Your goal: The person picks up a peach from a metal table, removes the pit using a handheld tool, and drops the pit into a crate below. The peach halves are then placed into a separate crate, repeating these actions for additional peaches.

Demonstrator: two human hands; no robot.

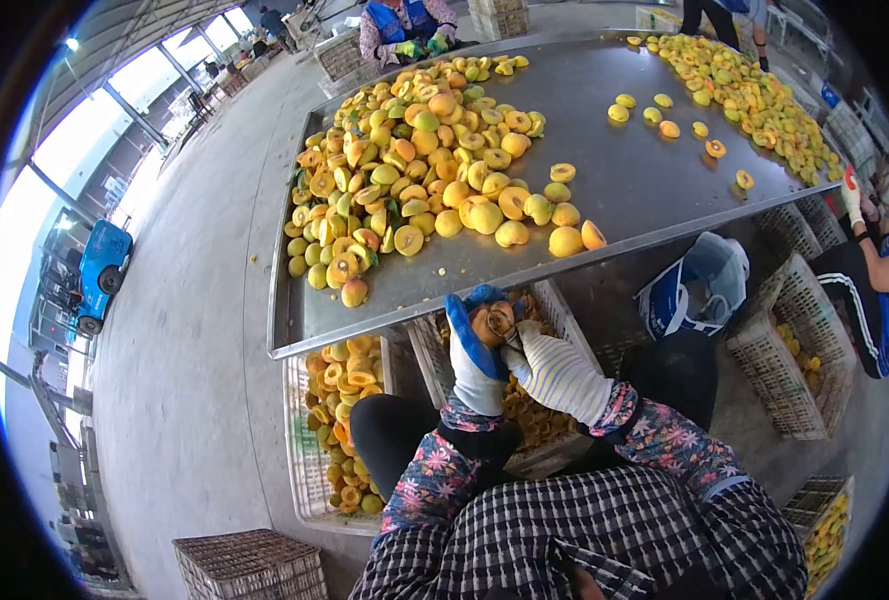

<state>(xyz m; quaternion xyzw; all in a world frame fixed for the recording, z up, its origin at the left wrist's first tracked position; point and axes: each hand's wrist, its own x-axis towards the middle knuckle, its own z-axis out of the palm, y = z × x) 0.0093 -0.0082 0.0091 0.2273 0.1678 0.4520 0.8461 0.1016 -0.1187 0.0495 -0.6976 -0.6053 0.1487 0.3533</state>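
Note:
My left hand (477, 360), in a blue and white glove, is closed around a peach half (485, 326) just below the near edge of the metal table (525, 180). My right hand (563, 375), in a striped white glove, is pinched against the same fruit from the right; I cannot tell what is between its fingers. Beneath both hands, between my knees, a crate (571, 325) holds pits and scraps. A white crate (307, 480) of peach halves stands by my left knee. On the tabletop a heap of halved yellow peaches (415, 160) lies ahead of my hands.
Another peach pile (755, 105) covers the table's far right. A blue and white bucket (700, 285) and a tilted crate (800, 360) stand right of me. People work at the far and right edges. A blue forklift (103, 265) is parked at left; a crate (250, 565) sits behind left.

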